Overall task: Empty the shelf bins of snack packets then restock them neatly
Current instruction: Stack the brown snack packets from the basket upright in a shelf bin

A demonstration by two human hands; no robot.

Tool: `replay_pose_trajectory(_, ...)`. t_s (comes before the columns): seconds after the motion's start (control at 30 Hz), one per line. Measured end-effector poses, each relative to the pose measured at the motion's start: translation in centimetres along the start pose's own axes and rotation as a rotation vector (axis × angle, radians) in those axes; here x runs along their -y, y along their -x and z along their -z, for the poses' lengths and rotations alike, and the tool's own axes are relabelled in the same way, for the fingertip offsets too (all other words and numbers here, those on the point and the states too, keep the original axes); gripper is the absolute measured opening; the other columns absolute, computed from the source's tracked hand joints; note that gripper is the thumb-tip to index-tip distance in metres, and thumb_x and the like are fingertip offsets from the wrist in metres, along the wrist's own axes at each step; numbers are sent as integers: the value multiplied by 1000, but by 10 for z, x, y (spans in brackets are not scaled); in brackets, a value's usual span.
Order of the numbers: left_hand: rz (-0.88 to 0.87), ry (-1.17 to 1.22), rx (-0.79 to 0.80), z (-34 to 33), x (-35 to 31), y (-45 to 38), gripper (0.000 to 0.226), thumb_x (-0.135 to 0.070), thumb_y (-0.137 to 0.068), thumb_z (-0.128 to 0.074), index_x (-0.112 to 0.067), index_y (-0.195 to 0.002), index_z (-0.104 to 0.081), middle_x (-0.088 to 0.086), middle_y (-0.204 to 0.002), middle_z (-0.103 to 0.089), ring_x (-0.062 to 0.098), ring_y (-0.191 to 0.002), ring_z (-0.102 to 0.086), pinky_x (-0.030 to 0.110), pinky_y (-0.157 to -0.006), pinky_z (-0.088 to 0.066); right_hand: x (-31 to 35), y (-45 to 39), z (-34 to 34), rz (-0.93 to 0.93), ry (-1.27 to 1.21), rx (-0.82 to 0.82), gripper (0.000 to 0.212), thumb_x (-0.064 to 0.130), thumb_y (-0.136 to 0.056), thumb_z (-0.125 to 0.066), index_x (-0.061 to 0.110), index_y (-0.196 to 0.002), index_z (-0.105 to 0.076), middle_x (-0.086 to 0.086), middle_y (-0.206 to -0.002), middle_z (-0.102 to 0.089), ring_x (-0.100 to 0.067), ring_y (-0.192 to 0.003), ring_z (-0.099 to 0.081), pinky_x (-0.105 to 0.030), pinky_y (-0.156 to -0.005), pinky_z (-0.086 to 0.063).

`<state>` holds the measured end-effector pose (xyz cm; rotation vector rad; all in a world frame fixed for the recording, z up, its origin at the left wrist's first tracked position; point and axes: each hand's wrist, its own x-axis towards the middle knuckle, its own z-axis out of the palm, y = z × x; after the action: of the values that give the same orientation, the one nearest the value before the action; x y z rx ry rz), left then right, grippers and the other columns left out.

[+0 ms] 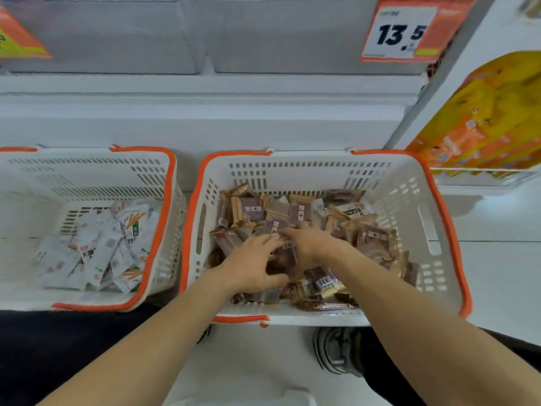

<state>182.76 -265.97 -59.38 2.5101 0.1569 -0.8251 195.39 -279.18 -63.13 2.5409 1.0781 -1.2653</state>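
Left of the right basket [415, 183], white packets [96, 247] lie in another basket [164, 183]. Inside it, brown packets [371, 241] are gathered by both hands [248, 266], [307, 240], fingers curled around some. A compact, aligned bunch should be taken, judged best for neat restocking.

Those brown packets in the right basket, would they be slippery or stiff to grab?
The brown packets look glossy, so probably slippery. They lie loosely heaped, so likely light and apt to slide when pushed. Their wrappers look thin, probably crinkly rather than stiff.
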Motion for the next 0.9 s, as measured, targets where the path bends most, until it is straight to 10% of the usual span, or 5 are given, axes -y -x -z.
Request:
replay_pose_trajectory(0.1,45,-112,-23,-10,4,-5,62,-68,-88,-55,-29,-136,-58,-6,-145,-47,25,-130,-47,50,-105,-39,-3,1,-9,42,53,-35,120,61,-64,-84,41,-157,-11,-11,-161,-23,-42,-148,-19,-75,-113,-16)
replay_pose_trajectory(0.4,128,221,-308,12,22,-2,16,-40,-92,-69,-25,-92,-73,-14,-85,-64,3,-78,-61,24,-73,-52,-28,17,13,127,-571,-176,98,6,-83,-78,30,-158,-20,0,-115,-64,-18,-99,-65,-27,-83,-56)
replay_pose_trajectory(0.5,234,234,-476,29,31,3,15,-34,-94,-66,-21,-95,-73,-15,-82,-63,-5,-71,-53,10,-58,-37,-47,19,25,4,-515,-253,83,18,-94,-66,24,-159,-15,-8,-108,-68,-25,-94,-67,-39,-81,-60)
replay_pose_trajectory(0.67,361,419,-753,49,52,12,26,-40,-94,-66,-17,-102,-73,-8,-94,-66,11,-85,-62,28,-81,-46,-64,24,40,-303,-214,-441,75,33,-93,-64,26,-155,-22,-25,-146,-34,-47,-131,-41,-55,-100,-45)
replay_pose_trajectory(0.9,373,574,-657,47,40,9,52,-24,-92,-71,-17,-139,-50,1,-134,-58,19,-120,-57,34,-100,-44,-15,25,44,105,-409,-151,58,33,-86,-76,18,-138,-54,-3,-134,-61,-22,-114,-61,-34,-97,-50)
